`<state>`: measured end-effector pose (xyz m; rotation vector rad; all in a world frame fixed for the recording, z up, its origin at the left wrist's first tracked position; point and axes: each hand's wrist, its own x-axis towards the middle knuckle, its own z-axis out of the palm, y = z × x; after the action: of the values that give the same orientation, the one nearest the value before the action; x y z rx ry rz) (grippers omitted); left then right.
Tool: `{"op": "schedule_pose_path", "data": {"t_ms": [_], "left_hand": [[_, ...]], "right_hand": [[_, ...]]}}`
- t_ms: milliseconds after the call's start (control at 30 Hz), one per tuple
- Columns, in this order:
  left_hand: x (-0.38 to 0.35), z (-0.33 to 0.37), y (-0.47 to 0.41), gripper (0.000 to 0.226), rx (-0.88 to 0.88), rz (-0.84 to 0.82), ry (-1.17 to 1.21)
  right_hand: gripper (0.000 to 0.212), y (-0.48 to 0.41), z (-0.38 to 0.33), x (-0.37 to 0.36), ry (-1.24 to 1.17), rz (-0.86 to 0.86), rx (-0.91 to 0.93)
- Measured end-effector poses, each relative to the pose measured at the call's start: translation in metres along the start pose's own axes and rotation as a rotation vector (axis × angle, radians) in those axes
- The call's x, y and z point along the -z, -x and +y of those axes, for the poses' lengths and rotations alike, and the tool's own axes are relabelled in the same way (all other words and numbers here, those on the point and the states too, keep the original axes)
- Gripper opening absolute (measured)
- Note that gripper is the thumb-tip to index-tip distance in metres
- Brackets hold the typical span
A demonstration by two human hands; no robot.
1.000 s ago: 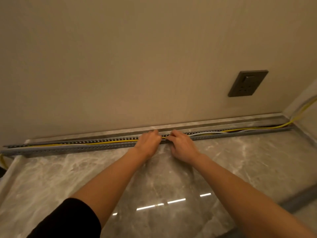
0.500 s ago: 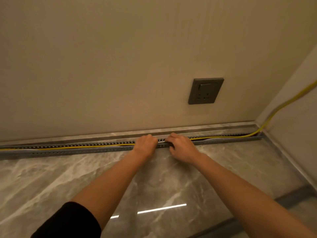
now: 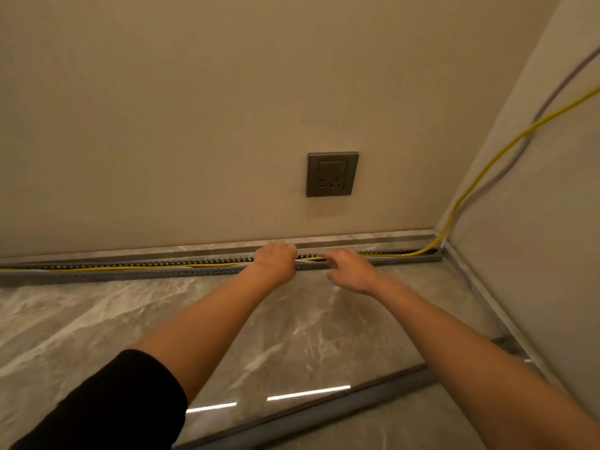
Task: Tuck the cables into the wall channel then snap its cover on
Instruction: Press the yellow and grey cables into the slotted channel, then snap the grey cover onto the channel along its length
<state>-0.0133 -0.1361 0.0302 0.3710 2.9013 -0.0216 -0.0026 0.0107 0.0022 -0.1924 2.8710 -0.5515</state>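
Note:
A grey slotted wall channel [image 3: 130, 272] runs along the floor at the foot of the wall, its top open. A yellow cable [image 3: 146, 267] lies inside it, and a pale cable [image 3: 303, 262] shows between my hands. My left hand [image 3: 276, 259] is curled down over the channel, its fingers closed on the cables and its fingertips hidden. My right hand [image 3: 352, 271] hovers just right of it, fingers loosely apart, the tips at the channel's front wall. At the corner the yellow cable climbs the right wall beside a grey cable [image 3: 532, 125].
A dark socket plate [image 3: 331, 174] sits on the wall above my hands. A long dark grey strip [image 3: 324, 407] lies on the glossy marble floor [image 3: 97, 319] near me. The right wall [image 3: 535, 254] closes the corner where the channel ends.
The view has swung right, bringing the corner and the right wall closer. My right hand has slid a little right along the channel and loosened; my left hand stays curled on the channel.

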Motion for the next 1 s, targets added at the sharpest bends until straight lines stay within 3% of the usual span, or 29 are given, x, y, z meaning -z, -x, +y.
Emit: {"op": "schedule_pose_path", "data": {"t_ms": [267, 433, 567, 667, 767, 1000], "left_hand": [[-0.011, 0.039, 0.041, 0.030, -0.103, -0.063, 0.086], [-0.030, 0.045, 0.071, 0.034, -0.144, -0.426, 0.184], [-0.046, 0.046, 0.093, 0.055, -0.197, -0.604, 0.108], [-0.059, 0.048, 0.106, 0.044, -0.233, -0.570, -0.006], [-0.068, 0.047, 0.114, 0.044, -0.270, -0.487, -0.045], [-0.064, 0.031, 0.120, 0.021, -0.251, -0.329, 0.163]], "right_hand": [[0.036, 0.074, 0.017, -0.001, -0.026, -0.054, -0.092], [0.006, 0.111, 0.017, -0.019, -0.072, -0.286, -0.109], [0.022, 0.130, 0.016, -0.031, -0.044, -0.454, -0.129], [0.035, 0.135, 0.018, -0.040, 0.020, -0.433, -0.127], [0.034, 0.138, 0.017, -0.046, 0.056, -0.355, -0.109], [0.021, 0.133, 0.008, -0.045, 0.137, -0.068, -0.073]]}}
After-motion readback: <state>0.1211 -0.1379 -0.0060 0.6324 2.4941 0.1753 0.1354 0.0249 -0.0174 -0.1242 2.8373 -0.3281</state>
